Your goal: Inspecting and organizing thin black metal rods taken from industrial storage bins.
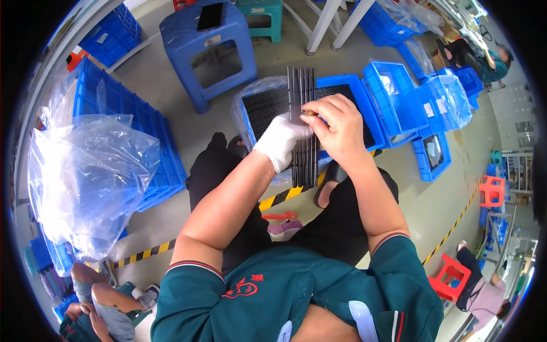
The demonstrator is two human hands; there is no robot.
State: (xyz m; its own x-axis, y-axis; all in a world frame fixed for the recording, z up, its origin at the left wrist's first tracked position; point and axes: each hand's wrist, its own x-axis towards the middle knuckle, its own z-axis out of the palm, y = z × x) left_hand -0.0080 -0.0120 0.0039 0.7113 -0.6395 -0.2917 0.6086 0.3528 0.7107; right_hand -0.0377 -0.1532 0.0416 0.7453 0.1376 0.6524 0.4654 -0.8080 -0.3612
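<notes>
My left hand (279, 141), in a white glove, is closed round a bundle of long, thin black strips (302, 85). They stand side by side, pointing away from me, above the crates between my knees. My bare right hand (342, 128) pinches a small brownish piece (309, 113) between thumb and fingers, right at the strips. What that piece is, I cannot make out. Below the hands, a plastic-lined crate (242, 114) holds rows of similar black strips. Beside it on the right, a blue crate (364, 94) holds more of them, partly hidden by my right hand.
A blue stool (199, 25) with a dark phone (211, 16) on it stands ahead. Stacked blue crates (128, 114) under clear plastic (91, 176) rise at left. More blue bins (393, 102) lie right. Other people sit at lower left and far right, near a red stool (450, 278).
</notes>
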